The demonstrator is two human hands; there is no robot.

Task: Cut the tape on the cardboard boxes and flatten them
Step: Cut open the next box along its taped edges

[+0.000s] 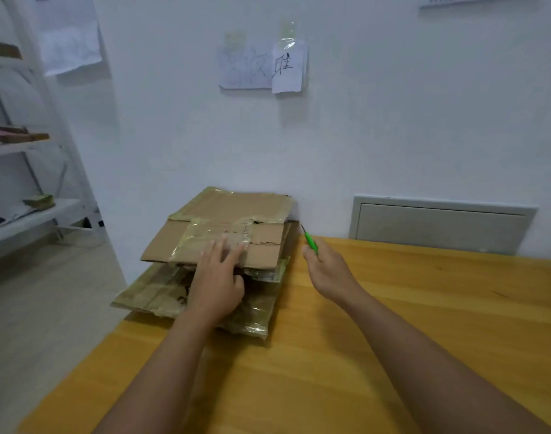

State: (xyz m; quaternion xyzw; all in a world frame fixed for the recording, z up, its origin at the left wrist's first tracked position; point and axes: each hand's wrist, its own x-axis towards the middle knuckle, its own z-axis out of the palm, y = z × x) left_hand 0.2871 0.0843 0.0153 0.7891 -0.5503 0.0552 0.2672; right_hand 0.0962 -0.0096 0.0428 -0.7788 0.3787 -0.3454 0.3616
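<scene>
A stack of flattened cardboard boxes lies at the table's far left corner against the wall. The top flattened box (236, 220) is brown with shiny clear tape across its middle. A lower flattened box (149, 296), heavily taped, sticks out toward me and past the table's left edge. My left hand (218, 277) presses down on the top box with straight spread fingers. My right hand (327, 270) hovers just right of the stack and grips a small green-handled cutter (310, 242), its thin blade pointing up and away.
The yellow wooden table (393, 324) stretches to the right and toward me. A grey wall panel (440, 227) sits behind the table at right. White shelving (33, 211) with small items stands on the left, across open floor. Paper notes (261, 67) hang on the wall.
</scene>
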